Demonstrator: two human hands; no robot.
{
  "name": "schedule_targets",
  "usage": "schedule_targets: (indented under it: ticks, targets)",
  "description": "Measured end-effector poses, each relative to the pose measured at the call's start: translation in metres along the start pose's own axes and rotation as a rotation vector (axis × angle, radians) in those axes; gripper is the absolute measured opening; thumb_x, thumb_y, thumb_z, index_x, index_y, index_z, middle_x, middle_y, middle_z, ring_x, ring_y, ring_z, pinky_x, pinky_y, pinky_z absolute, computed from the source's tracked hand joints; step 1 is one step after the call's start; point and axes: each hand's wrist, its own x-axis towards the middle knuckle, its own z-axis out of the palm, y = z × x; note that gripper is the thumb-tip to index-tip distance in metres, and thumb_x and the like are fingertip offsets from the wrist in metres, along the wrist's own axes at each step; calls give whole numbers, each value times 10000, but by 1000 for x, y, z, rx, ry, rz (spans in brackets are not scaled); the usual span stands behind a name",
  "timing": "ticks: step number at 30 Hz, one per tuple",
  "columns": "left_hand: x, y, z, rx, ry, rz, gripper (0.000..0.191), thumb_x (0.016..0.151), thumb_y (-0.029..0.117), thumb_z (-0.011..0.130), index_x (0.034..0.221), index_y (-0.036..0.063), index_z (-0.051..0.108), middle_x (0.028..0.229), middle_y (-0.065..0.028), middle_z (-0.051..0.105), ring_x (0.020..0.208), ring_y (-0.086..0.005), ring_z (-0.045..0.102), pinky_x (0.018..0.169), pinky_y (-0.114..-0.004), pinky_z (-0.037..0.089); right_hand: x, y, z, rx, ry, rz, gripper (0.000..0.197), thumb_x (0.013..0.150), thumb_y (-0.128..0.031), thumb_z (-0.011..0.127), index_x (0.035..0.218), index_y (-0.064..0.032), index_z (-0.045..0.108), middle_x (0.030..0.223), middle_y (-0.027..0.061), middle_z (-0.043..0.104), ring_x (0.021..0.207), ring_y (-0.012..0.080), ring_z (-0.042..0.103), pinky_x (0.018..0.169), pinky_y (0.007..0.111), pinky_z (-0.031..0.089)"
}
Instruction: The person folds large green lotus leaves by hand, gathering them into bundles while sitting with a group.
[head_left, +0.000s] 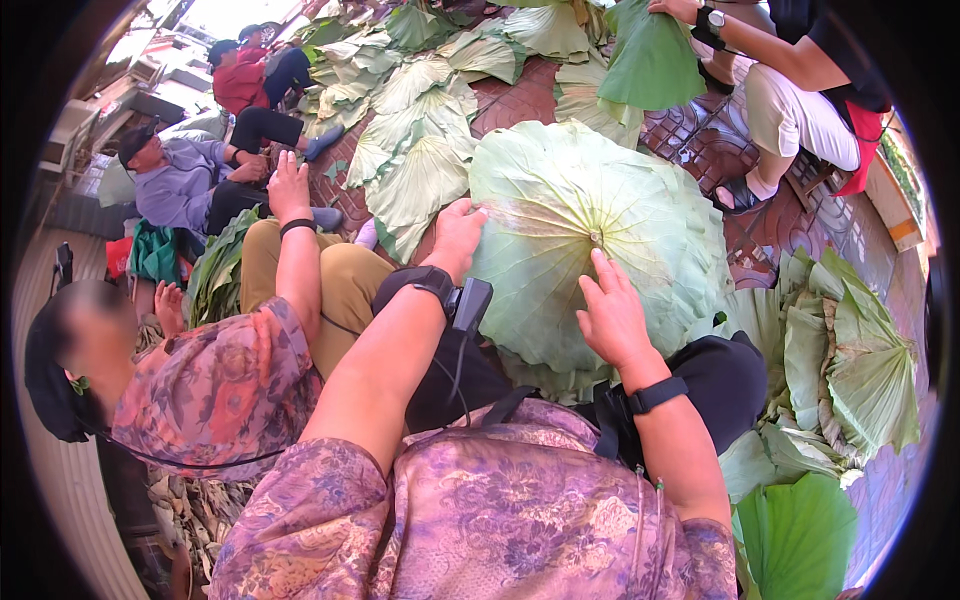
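Observation:
A broad stack of round, pale green lotus leaves (547, 180) lies in front of me, over my lap, its top leaf underside up with ribs spreading from a cut stem stub (596, 237). At the stack's left edge is my left hand (457, 234), its thumb and index finger at the leaf rim; whether it pinches the rim I cannot tell. My right hand (611, 311) rests on the top leaf, a fingertip just below the stub and the other fingers loosely bent, holding nothing.
Fanned lotus leaves (420, 157) cover the paving ahead. More leaves (870, 360) are heaped at my right, with a bright green leaf (799, 532) below. A person in a floral shirt (217, 382) sits close at my left; another person (802, 112) sits front right, holding a leaf (649, 60). Others sit farther left.

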Motion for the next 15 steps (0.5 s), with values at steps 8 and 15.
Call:
schedule_targets:
  ticks: [8, 15]
  targets:
    - [-10, 46, 22, -433, -208, 217, 169, 839, 34, 543, 992, -7, 602, 895, -28, 620, 778, -91, 553, 718, -240, 449, 3, 8, -25, -18, 215, 22, 361, 672, -101, 653, 1015, -16, 576, 1248, 203, 452, 1088, 362, 467, 920, 409, 396]
    - [-36, 122, 37, -359, -367, 484, 172, 834, 32, 565, 993, -8, 618, 914, -6, 624, 827, -64, 543, 766, -230, 443, 7, -3, -117, -15, 445, 10, 317, 683, -41, 654, 993, -26, 591, 1109, 158, 564, 1014, 331, 530, 883, 394, 421]
